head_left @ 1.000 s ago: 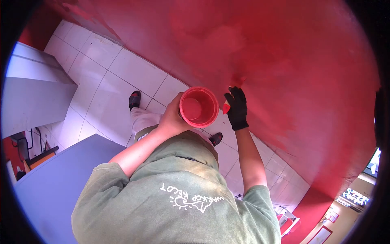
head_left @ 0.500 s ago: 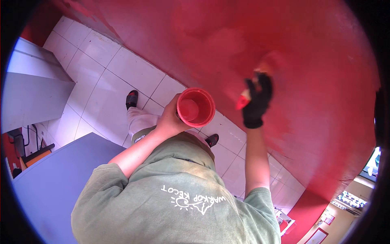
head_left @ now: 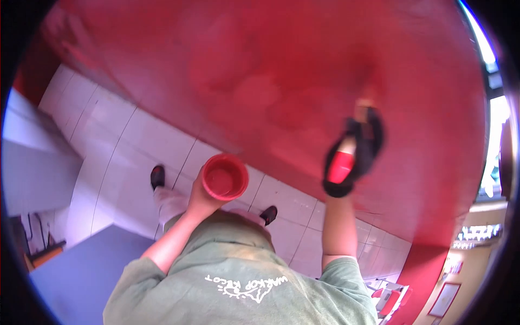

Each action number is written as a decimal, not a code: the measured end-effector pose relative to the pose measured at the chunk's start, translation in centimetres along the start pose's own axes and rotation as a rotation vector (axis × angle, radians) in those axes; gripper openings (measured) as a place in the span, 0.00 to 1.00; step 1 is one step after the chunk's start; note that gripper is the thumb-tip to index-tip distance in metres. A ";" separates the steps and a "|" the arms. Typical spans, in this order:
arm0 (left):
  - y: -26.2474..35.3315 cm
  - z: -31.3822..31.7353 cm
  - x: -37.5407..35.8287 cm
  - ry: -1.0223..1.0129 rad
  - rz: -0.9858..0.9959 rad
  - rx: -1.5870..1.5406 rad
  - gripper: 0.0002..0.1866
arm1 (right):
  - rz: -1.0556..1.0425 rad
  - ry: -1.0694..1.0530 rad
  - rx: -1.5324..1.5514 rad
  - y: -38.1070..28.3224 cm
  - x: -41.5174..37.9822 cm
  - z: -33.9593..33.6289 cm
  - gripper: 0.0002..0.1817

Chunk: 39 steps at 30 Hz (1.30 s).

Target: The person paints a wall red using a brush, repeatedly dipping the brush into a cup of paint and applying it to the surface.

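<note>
My left hand [head_left: 202, 198], bare, is wrapped round a red plastic tub [head_left: 243, 180] in front of my waist. The tub's mouth faces up, and red paint seems to lie at its bottom. On my right hand [head_left: 370, 142] is a black glove, and its fingers close on a paintbrush [head_left: 341, 167]. The brush's red-ended handle points back toward my wrist. Its far end is blurred against the red wall [head_left: 281, 70], so I cannot make out the bristles well.
White floor tiles [head_left: 141, 135] run along the wall's foot. At the left stand a grey box-like unit [head_left: 40, 157] and a blue-grey flat surface [head_left: 103, 276]. My shoes [head_left: 158, 176] are on the tiles. A framed notice [head_left: 445, 299] hangs at lower right.
My right hand and the paintbrush have shifted right and down in view, with the handle showing more. The tub appears lower and further left as my view has turned toward the wall.
</note>
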<state>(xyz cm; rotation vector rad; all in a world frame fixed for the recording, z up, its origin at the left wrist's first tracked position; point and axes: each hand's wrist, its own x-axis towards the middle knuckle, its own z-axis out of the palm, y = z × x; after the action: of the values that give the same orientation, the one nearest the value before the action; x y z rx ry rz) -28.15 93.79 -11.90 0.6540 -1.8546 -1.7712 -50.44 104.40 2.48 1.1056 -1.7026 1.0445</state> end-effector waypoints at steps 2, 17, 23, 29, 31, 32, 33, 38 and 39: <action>-0.1 0.4 0.2 -0.033 -0.003 -0.022 0.43 | -0.142 -0.326 -0.262 1.7 -4.2 0.8 0.14; -0.4 0.4 0.9 0.035 -0.022 -0.036 0.40 | 0.667 -0.542 0.274 0.5 -7.2 1.2 0.10; 0.7 1.0 1.4 0.037 0.055 -0.070 0.39 | 0.820 -0.352 0.514 -7.1 -0.7 -2.5 0.11; 0.4 0.8 1.2 0.043 0.108 -0.082 0.40 | 0.855 -0.705 0.608 -9.3 -2.5 -0.9 0.09; 0.4 0.7 1.1 0.013 0.054 -0.140 0.42 | 0.734 -0.852 0.497 -9.8 -2.9 -0.1 0.08; 0.5 0.6 1.0 0.016 0.050 -0.140 0.42 | 0.735 -0.855 0.499 -9.9 -3.1 0.2 0.08; 0.6 0.5 1.1 0.015 0.057 -0.135 0.43 | 0.691 -0.889 0.471 -10.0 -3.3 0.5 0.08; 0.5 0.3 1.0 0.012 0.065 -0.131 0.42 | 0.613 -0.967 0.393 -9.9 -4.2 1.6 0.08; 0.4 0.3 1.0 0.013 0.071 -0.123 0.42 | 0.613 -0.970 0.393 -9.9 -4.3 1.7 0.08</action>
<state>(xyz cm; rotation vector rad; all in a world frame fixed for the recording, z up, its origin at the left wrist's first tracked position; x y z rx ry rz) -29.12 93.40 -11.45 0.5458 -1.7228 -1.8135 -40.26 101.31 -0.10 1.5278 -2.8127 1.3636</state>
